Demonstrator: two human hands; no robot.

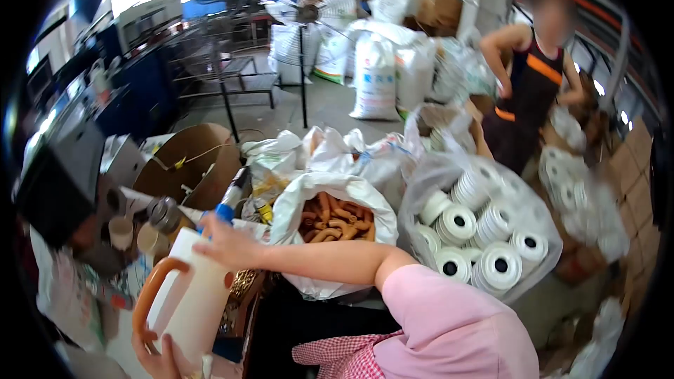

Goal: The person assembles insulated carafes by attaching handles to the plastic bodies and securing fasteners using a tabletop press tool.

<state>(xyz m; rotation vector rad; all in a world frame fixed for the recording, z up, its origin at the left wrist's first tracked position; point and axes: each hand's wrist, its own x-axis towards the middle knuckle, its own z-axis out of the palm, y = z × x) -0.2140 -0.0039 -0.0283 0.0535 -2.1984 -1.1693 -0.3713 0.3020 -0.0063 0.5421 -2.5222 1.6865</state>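
Note:
A white jug (191,309) with a curved brown handle (146,295) stands tilted at the lower left. My left hand (158,359) grips it low down, with fingers around the lower end of the handle. My right hand (232,244) is at the jug's upper rim, its fingers closed around a slim blue tool (225,212) with a black and white upper part, which resembles a power screwdriver. The tool's tip is hidden. A small brown spot shows on the jug's right side. Beside the jug, a box (244,288) holds small brass-coloured pieces.
An open white sack (284,221) of brown handles stands beyond my right forearm. To its right, a clear bag (544,203) holds white round parts. A cardboard drum (158,175) and cups (121,233) are at left. Another person (526,91) stands at the back right, near stacked sacks (375,74).

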